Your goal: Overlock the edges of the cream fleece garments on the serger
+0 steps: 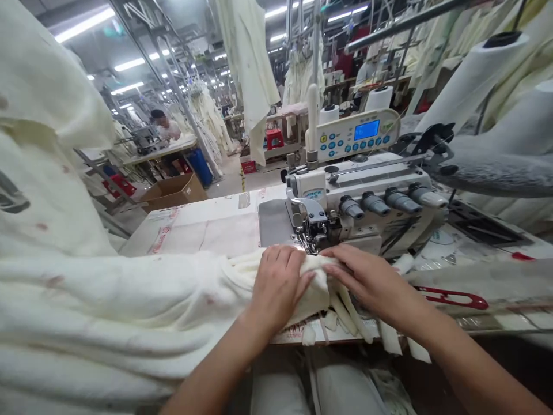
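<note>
left hand [279, 285]: palm down, fingers spread flat on the bunched cream knit fabric [129, 305], pressing it to the table just in front of the needle area; not closed around anything
right hand [371, 279]: flat and open too, fingers pointing left, tips touching the fabric edge right beside the presser foot [311, 233]
cream fabric: lies in thick folds across the left of the white worktable [203, 227], its leading end tucked under both hands and reaching the foot; more of it rises high at far left
machine: white overlock sewing machine [367, 202] with four grey tension knobs along its front, directly behind the hands
panel: cream control panel with a blue lit screen [356, 135], above the machine
clippers: red-handled thread snips [453, 297] on the table, right of the right wrist, apart from it
scraps: pale fabric strips [345, 314] hanging over the table edge under the right hand
background: a person seated at a far table [166, 128], cardboard box [173, 190] on the floor, pale garments hanging from rails
</note>
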Demonstrator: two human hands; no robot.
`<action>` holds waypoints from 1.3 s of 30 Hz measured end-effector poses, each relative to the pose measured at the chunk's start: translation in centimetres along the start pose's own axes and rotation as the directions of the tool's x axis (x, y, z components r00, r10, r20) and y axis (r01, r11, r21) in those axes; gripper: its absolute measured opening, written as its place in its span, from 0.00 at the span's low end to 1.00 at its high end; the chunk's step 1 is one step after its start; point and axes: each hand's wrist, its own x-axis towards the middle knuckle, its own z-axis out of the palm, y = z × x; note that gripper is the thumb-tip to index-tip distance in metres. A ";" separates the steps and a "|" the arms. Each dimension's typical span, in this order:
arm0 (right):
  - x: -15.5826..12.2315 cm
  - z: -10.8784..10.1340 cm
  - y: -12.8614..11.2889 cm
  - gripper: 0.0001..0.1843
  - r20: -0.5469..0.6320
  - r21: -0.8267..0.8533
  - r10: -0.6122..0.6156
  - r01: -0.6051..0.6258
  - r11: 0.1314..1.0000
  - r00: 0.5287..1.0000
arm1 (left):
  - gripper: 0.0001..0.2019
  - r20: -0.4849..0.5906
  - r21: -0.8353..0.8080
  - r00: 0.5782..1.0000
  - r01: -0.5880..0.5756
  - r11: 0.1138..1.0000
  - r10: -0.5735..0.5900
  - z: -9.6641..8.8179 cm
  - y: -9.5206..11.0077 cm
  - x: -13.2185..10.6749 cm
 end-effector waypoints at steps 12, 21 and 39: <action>1.9 -0.1 -0.6 0.12 -0.107 -0.126 0.255 -0.268 0.955 0.961 | 0.06 0.104 -0.053 0.987 0.129 0.990 -0.123 -0.3 -1.3 3.3; 1.0 2.2 0.4 0.09 -0.348 -0.214 0.045 -0.126 0.969 0.936 | 0.09 0.094 -0.074 0.983 0.164 0.984 -0.157 0.1 -1.3 3.7; -1.7 6.1 -0.8 0.29 -0.232 0.235 0.314 -0.261 0.937 0.920 | 0.04 0.172 -0.098 0.966 0.213 0.972 -0.194 -1.4 -2.0 3.8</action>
